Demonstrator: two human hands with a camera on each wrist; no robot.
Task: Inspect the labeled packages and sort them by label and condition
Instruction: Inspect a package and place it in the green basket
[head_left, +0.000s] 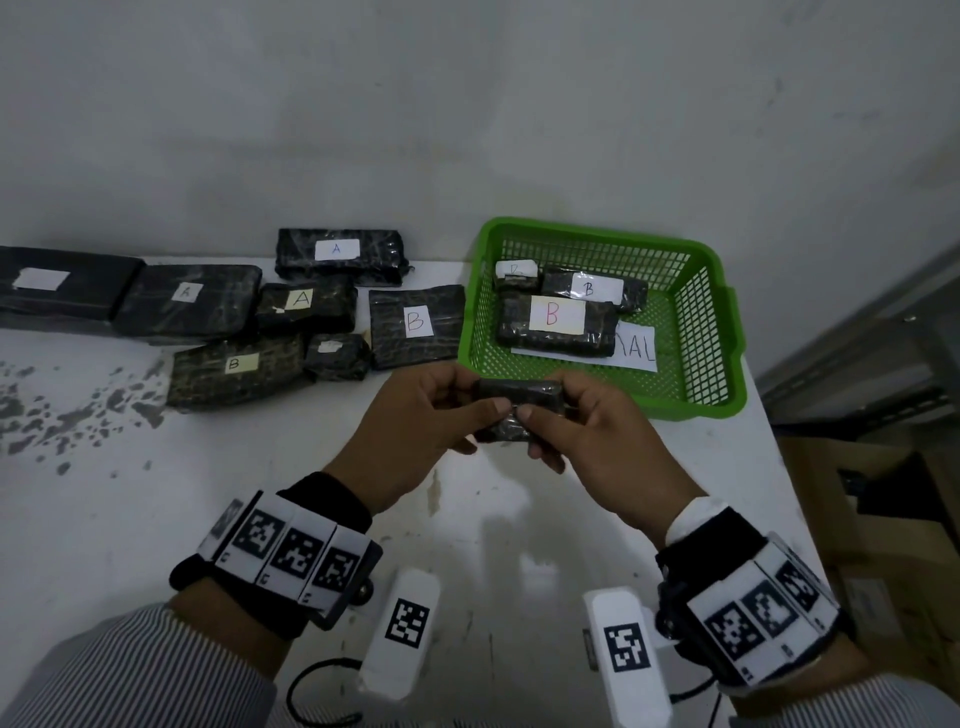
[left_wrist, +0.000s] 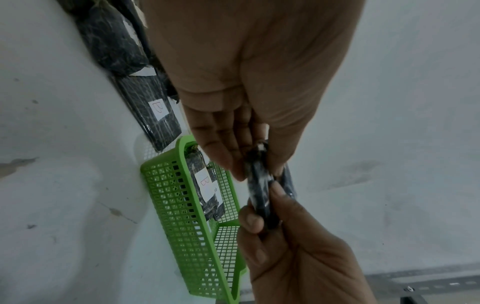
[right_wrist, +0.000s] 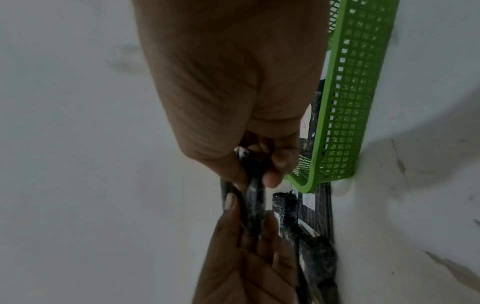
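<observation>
**Both hands grip one small package**

At frame centre, above the table (head_left: 156, 493), the package (head_left: 519, 400) is pinched between the left hand (head_left: 415, 431) and right hand (head_left: 587, 436), fingers curled round it. Behind it, right, the basket (head_left: 717, 332) holds B packages (head_left: 556, 322). More packages (head_left: 317, 304) lie left.

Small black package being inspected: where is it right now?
Head view, centre: the small black package is held above the table between the left hand and right hand, just in front of the green basket.
</observation>
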